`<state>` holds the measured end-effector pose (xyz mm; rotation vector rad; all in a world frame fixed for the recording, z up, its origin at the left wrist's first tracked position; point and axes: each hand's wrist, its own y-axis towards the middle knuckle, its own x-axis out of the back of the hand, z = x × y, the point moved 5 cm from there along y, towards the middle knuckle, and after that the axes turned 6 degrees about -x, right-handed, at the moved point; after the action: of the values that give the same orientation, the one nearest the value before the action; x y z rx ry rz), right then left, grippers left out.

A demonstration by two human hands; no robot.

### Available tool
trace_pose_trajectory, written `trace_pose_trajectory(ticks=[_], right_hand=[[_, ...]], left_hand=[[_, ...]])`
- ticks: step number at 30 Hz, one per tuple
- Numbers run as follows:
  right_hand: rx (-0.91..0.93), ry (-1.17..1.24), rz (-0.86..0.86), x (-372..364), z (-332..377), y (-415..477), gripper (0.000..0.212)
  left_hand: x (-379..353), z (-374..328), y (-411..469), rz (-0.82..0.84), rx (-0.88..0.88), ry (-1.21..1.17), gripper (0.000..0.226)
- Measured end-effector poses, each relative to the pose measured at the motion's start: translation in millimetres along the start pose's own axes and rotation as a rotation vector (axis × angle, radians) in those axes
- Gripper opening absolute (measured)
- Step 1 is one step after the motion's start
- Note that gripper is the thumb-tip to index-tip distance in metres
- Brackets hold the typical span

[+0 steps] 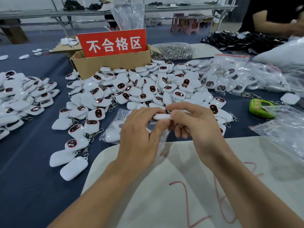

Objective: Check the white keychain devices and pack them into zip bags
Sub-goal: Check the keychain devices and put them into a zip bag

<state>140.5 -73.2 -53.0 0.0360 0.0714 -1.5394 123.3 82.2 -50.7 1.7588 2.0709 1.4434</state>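
Two hands are meeting at the centre of the frame on my feed. The left hand [139,134] and right hand [194,122] are both pinching one white keychain device [162,116] edge-on between curled fingertips, so it is bridging the two grips. A clear zip bag [162,143] is hanging just below it between the palms, while the pile of devices [139,89] is lying behind, toward the upper middle, against a cardboard box [111,65].

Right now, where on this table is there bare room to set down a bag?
The near beige sheet is bare, as is the blue cloth at lower left, below the left heap. The middle heap before the cardboard box and the bagged devices at right are crowded.
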Motion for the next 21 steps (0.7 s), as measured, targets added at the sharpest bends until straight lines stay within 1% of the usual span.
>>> trace_pose_trajectory(ticks=[2,3,4,5,6,8,10,11,13,14,17,19,21], right_hand=[[0.002,-0.002,0.054,-3.1,1.9,-2.8,0.021],[0.004,-0.015,0.035,-3.0,2.1,-3.2,0.015],[0.005,-0.032,-0.012,-1.2,2.3,-3.3,0.009],[0.009,-0.057,-0.08,2.8,1.3,-2.6,0.012],[0.005,-0.081,-0.156,7.9,0.1,-1.6,0.022],[-0.021,-0.126,-0.299,20.8,-0.8,0.3,0.034],[-0.027,-0.192,-0.375,31.2,-1.6,2.2,0.033],[-0.028,-0.229,-0.383,32.7,-1.9,2.5,0.03],[-0.05,-0.307,-0.35,27.6,-4.9,2.8,0.022],[-0.064,-0.337,-0.322,23.2,-7.1,2.9,0.019],[-0.094,-0.368,-0.269,13.2,-10.9,2.4,0.017],[-0.11,-0.33,-0.22,7.9,-12.7,1.7,0.019],[-0.133,-0.229,-0.104,-2.9,-15.8,0.3,0.016]], left_hand=[[2.4,1.1,-1.0,-0.01,0.037,-0.009,0.037],[4.1,2.1,-0.9,-0.017,0.061,-0.015,0.037],[5.7,3.6,-0.8,-0.024,0.09,-0.016,0.039],[7.2,5.1,-1.0,-0.026,0.119,-0.004,0.044],[8.2,6.3,-1.5,-0.015,0.132,0.034,0.048],[5.9,3.7,-2.4,0.081,0.08,0.237,0.052],[-1.6,-0.8,-4.7,0.219,0.016,0.414,0.055],[-4.4,-2.0,-5.1,0.261,0.004,0.444,0.057],[-7.3,0.9,-3.7,0.291,0.019,0.42,0.06],[-7.3,3.7,-2.7,0.287,0.044,0.367,0.063],[-2.8,5.8,-3.0,0.217,0.09,0.177,0.067],[0.0,-0.2,-3.1,0.159,0.042,0.108,0.063],[0.5,-7.4,-1.9,0.119,-0.046,0.103,0.06]])
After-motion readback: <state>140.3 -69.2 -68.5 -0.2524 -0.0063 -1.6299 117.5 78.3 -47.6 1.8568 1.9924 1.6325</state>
